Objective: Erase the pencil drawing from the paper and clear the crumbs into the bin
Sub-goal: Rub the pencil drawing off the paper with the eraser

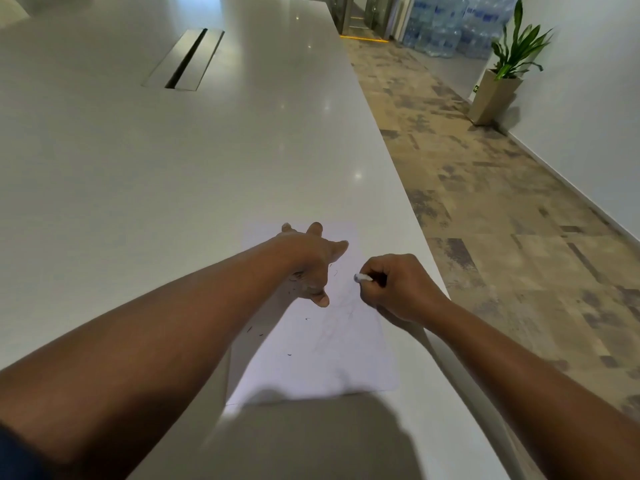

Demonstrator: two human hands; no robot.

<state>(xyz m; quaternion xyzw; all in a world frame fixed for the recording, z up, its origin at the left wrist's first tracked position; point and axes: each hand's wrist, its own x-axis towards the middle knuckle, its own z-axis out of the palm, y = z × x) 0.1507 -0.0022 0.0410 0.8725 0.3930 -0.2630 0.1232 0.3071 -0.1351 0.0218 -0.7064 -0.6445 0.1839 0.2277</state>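
Paper (332, 355) lies on table (138, 168), near its right edge. Left hand (308, 265) on paper's far-left part, right hand (398, 289) w/ eraser (363, 278) at paper's right side. Crumbs (254, 330) scattered btwn & left of hands.

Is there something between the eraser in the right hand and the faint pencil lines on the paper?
Nothing visible. The right hand grips the small white eraser just above the white paper sheet, beside the faint pencil lines. The left hand presses the sheet further left, off that path.
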